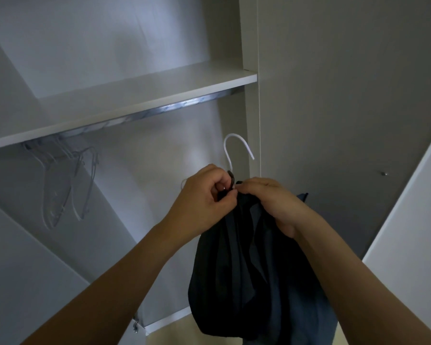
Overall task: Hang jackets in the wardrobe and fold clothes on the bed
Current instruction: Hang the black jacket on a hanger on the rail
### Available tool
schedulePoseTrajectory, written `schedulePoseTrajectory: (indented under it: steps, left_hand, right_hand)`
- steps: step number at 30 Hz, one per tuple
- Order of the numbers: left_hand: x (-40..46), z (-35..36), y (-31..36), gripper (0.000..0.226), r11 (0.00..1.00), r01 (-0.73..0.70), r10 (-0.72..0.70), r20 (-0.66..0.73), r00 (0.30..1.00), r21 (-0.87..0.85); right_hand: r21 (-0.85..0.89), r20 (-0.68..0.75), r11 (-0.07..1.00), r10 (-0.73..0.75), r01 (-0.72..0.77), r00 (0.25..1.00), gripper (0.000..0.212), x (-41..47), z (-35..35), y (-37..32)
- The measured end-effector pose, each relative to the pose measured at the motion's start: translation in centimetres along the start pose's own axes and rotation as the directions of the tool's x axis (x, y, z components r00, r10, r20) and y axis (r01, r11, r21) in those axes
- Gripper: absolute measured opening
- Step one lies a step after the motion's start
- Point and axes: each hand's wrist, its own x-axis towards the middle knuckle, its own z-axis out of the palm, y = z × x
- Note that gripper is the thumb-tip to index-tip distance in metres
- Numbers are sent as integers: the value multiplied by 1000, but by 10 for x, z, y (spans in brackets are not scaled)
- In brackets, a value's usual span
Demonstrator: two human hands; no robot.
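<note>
Jacket (246,270) bunched dark, hiding the hanger (237,149) below its hook.

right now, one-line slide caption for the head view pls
Both hands, left and right, hold a dark jacket on a white hanger below the wardrobe rail.

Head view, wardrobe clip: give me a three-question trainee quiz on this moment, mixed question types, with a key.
1. True or false: the white hanger hook is already over the metal rail.
2. Multiple choice: the empty hangers hang at which part of the rail? A) its left end B) its middle C) its right end
3. Short answer: what do the left hand and right hand grip together?

Key:
1. False: the hook is below the rail, clear of it.
2. A
3. The top of the dark jacket, at the hanger's neck.
</note>
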Motion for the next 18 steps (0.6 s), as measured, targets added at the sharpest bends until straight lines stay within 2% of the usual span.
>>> schedulePoseTrajectory:
  steps: [4, 8, 12, 16, 18]
  left_hand:
    - [-5, -2, -7, 17, 996, -56, 58, -22, 998, 75]
    - [-17, 8, -13, 6, 984, -130, 138, -60, 989, 119]
    - [-44, 25, -20, 9, 959, -189, 200, -29, 979, 211]
    - [-82, 38, -26, 11, 973, -146, 160, -68, 985, 178]
    - [-92, 36, -28, 13, 973, -153, 153, 12, 988, 175]
  right_hand:
    - [112, -8, 994, 2, -1, 1000, 18, 3, 0, 3]
    - [132, -139, 991, 41, -23, 989, 20, 12, 9, 3]
    - [195, -313, 981, 82, -20, 946, 13, 25, 10, -8]
    - [242, -380, 969, 51, 45, 924, 16, 40, 4, -25]
    - [218, -352, 975, 27, 54, 936, 15, 45, 7, -28]
